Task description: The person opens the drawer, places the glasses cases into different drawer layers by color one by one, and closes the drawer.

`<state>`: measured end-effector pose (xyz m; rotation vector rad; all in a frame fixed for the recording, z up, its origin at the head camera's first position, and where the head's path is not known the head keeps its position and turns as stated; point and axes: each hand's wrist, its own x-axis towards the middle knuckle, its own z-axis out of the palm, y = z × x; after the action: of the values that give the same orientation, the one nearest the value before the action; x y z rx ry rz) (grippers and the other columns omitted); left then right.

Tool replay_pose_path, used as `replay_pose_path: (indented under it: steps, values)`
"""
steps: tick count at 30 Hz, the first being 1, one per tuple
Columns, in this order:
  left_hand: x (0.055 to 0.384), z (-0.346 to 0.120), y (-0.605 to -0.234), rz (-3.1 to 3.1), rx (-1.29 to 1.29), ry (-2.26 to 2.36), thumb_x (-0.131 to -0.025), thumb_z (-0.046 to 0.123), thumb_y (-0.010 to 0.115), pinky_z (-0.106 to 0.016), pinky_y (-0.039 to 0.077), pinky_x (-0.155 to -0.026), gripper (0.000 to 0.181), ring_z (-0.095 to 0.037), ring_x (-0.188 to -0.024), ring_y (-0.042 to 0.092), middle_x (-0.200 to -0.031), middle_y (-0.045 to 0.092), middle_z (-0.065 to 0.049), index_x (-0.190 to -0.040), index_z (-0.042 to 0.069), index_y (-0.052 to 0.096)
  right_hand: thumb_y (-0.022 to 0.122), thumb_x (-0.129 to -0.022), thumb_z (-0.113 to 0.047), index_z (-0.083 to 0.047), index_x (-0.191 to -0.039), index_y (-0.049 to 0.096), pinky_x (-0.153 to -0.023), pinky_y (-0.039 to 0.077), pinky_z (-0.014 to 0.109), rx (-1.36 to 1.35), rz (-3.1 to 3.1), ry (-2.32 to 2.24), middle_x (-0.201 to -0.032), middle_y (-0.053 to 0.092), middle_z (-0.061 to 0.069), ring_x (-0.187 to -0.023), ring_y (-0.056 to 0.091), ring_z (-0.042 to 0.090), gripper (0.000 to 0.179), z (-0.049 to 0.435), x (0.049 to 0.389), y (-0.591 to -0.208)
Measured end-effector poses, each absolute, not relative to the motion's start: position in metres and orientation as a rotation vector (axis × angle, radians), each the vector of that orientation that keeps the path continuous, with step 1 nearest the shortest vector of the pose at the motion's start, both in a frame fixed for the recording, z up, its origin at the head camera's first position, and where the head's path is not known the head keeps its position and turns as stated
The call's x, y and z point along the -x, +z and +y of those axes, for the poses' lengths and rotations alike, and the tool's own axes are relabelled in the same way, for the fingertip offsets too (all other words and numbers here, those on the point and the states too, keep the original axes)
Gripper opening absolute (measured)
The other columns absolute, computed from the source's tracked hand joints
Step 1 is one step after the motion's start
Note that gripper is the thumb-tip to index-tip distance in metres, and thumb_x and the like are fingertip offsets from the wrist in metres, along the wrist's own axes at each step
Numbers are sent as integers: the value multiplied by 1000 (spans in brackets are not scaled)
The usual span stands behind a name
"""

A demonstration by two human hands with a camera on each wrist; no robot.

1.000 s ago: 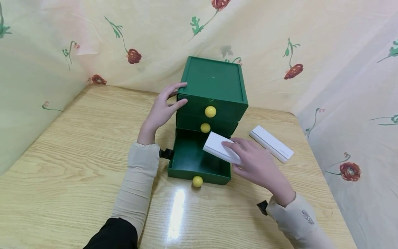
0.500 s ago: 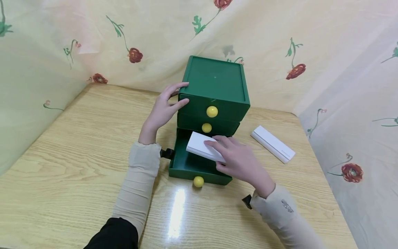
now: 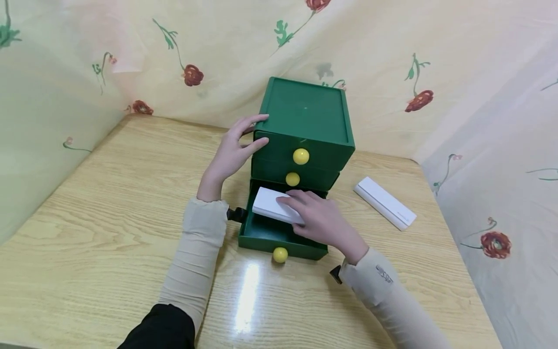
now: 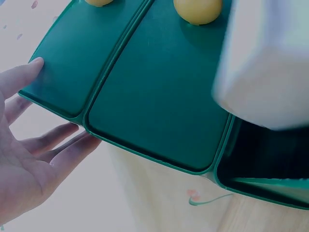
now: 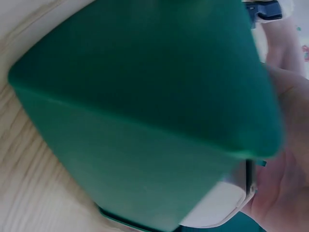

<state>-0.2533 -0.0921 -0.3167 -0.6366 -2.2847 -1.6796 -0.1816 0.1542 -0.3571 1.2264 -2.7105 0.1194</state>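
A green drawer cabinet [image 3: 305, 109] with yellow round knobs stands on the table; its bottom drawer [image 3: 283, 247] is pulled out. My left hand [image 3: 231, 152] holds the cabinet's left front corner, thumb on the front face, as the left wrist view also shows. With fingers and thumb, my right hand [image 3: 320, 218] grips a white oblong case [image 3: 268, 202] over the bottom drawer, slightly tilted. The hand covers the case's right end. In the left wrist view the white case [image 4: 265, 72] appears large and blurred. The drawer's wall [image 5: 145, 82] hides much of the right wrist view.
A second white oblong case [image 3: 385, 203] with small lettering lies on the wooden table [image 3: 109, 218], to the right of the cabinet. Floral cloth [image 3: 235, 48] hangs behind the table and along both sides.
My right hand has carried the white case leftward from the drawer's right side to above its middle and lowered it a little. The left hand stays on the cabinet corner.
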Motion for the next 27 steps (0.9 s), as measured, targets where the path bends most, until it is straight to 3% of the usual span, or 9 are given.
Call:
replay_pose_path:
  steps: [7, 18, 27]
  values:
    - [254, -91, -317, -2294, 642, -1673, -95, 22, 63, -45, 37, -113, 50, -27, -132, 46, -146, 44, -7, -142, 18, 49, 78, -80, -21, -18, -135, 56, -83, 58, 42, -1221, -2770, 112, -131, 60, 9, -110, 62, 27, 59, 153, 195, -369]
    - [255, -91, -318, -2292, 647, -1661, -95, 22, 63, -42, 37, -113, 49, -26, -132, 46, -145, 45, -8, -142, 17, 49, 77, -82, -19, -16, -136, 54, -81, 57, 43, -1197, -2873, 97, -133, 58, 11, -114, 60, 29, 58, 149, 207, -383]
    - [255, -93, -318, -2291, 643, -1658, -95, 22, 62, -42, 37, -113, 48, -26, -132, 46, -145, 45, -7, -142, 18, 49, 77, -83, -19, -14, -136, 54, -91, 55, 44, -1195, -2843, 124, -133, 58, 12, -115, 60, 29, 58, 148, 210, -390]
